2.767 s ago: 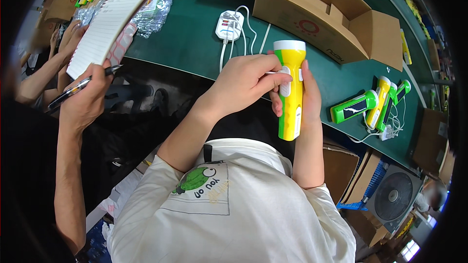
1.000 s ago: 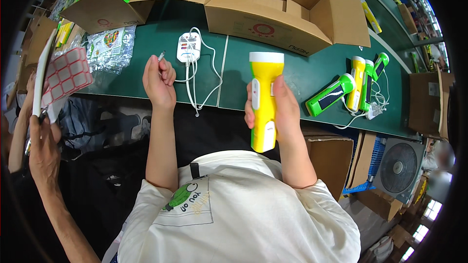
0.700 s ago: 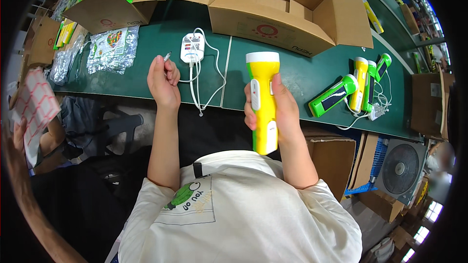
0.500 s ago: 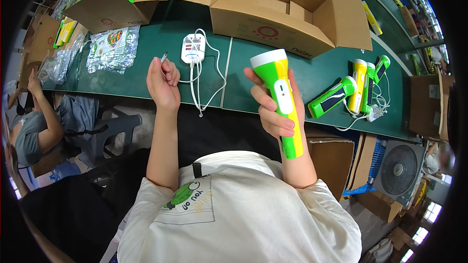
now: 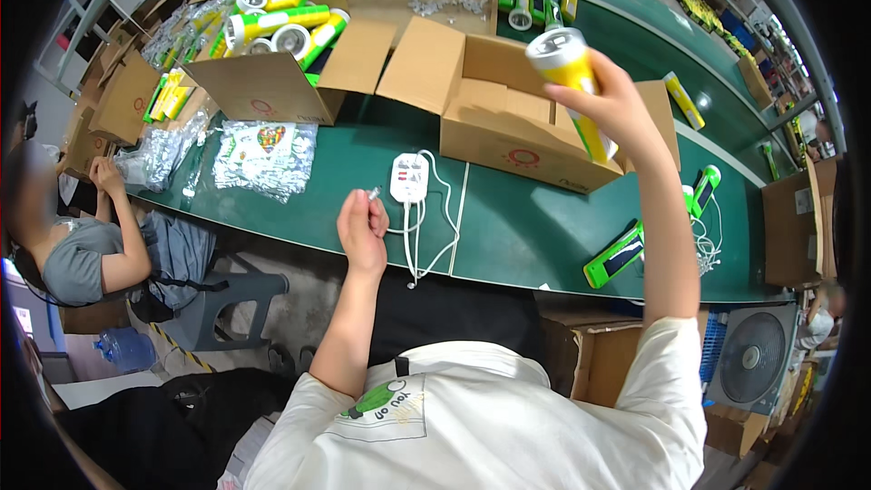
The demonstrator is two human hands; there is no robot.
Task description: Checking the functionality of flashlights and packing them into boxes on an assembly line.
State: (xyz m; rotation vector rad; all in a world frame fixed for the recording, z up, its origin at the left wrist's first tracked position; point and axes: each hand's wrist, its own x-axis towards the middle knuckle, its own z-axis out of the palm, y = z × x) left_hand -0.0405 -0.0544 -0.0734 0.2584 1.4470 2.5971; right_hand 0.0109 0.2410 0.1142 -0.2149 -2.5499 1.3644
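Observation:
My right hand (image 5: 619, 102), raised over the open cardboard box (image 5: 508, 147), grips a yellow and white flashlight (image 5: 570, 70) with its lamp end up and to the left. Between the fingertips of my left hand (image 5: 363, 236) is the small plug of a white charging cable (image 5: 373, 192). Its cord runs toward a white power strip (image 5: 409, 178) lying on the green table (image 5: 526, 218) just to the right of that hand. At the right, a green flashlight (image 5: 615, 256) with a dark panel and another green flashlight (image 5: 707, 189) lie beside tangled white cables (image 5: 706, 249); my right forearm partly covers this group.
A second box (image 5: 254, 91) heaped with flashlights stands at the left, behind clear plastic bags (image 5: 263, 159). Several flashlights (image 5: 535, 4) stand beyond the middle box. A co-worker (image 5: 91, 245) sits at the left. At the lower right is a fan (image 5: 749, 358).
My right hand has lifted the flashlight away from my body to over the box. My left hand still pinches the cable plug. The view has shifted, showing more of the table's far side.

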